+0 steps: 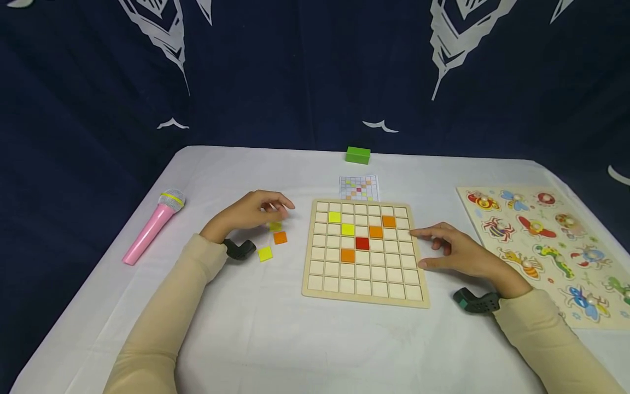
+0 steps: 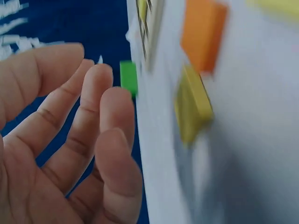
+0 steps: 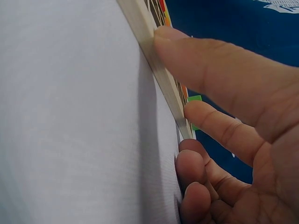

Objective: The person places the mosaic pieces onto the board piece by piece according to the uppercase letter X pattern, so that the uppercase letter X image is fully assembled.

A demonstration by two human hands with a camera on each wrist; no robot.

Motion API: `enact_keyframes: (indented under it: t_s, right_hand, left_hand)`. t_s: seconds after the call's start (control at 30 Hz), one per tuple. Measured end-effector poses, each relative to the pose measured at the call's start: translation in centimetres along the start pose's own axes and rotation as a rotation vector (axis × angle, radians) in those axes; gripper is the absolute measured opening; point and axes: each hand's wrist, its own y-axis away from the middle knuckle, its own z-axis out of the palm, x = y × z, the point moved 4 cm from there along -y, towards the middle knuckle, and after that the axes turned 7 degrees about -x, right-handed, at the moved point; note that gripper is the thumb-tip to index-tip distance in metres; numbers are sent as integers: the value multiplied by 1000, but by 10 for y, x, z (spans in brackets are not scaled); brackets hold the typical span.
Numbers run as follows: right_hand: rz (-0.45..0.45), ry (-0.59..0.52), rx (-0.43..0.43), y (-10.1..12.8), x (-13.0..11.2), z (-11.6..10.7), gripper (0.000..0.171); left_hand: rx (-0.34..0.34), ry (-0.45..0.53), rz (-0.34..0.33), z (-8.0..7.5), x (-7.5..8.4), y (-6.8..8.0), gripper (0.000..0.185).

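Note:
My left hand (image 1: 251, 211) hovers over the cloth left of the board, its fingers loosely bent and nothing in them. Just below it lie a partly covered yellow tile (image 1: 275, 226), an orange tile (image 1: 280, 237) and another yellow tile (image 1: 265, 254). In the left wrist view, the nearest yellow tile (image 2: 192, 106) is apart from the fingers. A wooden grid board (image 1: 365, 302) carries yellow, orange and red tiles, the red tile (image 1: 362, 243) near its middle. At the board's right edge, my right hand (image 1: 458, 253) rests thumb and index fingertip on the rim.
Behind the board lies a printed pattern card (image 1: 359, 188), with a green block (image 1: 357, 155) farther back. A pink toy microphone (image 1: 153, 227) lies on the left. To the right is an insect puzzle board (image 1: 546, 246), partly behind the right forearm. A white cloth (image 1: 295, 345) covers the table.

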Motion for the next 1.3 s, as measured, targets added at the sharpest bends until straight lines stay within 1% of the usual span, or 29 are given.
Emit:
enact_keyframes:
  t_s: [0.13, 0.23, 0.33, 0.43, 0.57, 0.7, 0.9, 1.13, 1.3]
  right_hand:
    - [-7, -3, 2, 0, 0, 0, 67]
    - [-11, -4, 2, 1, -1, 0, 67]
    - [-15, -5, 5, 1, -1, 0, 66]
    - [-21, -12, 7, 2, -1, 0, 66]
    - [-26, -17, 10, 2, -1, 0, 66]
    - [-26, -14, 11, 3, 0, 0, 66]
    - [-25, -12, 9, 2, 0, 0, 67]
    - [-7, -13, 5, 1, -1, 0, 67]
    - [-21, -13, 6, 2, -1, 0, 66]
  left_hand:
    - [-6, 25, -79, -7, -17, 5, 31]
    - [-28, 55, -135, -9, -26, 8, 34]
    - [-63, 62, -145, -8, -31, 10, 37]
    - [-97, 56, -138, -6, -34, 10, 42]
    - [-114, 48, -151, -3, -34, 11, 49]
    - [-107, 9, -169, -1, -33, 11, 51]
    - [-96, -53, -174, -2, -31, 11, 42]
    - [-38, -54, -210, -6, -39, 12, 34]
    - [-2, -29, -227, -9, -45, 12, 33]
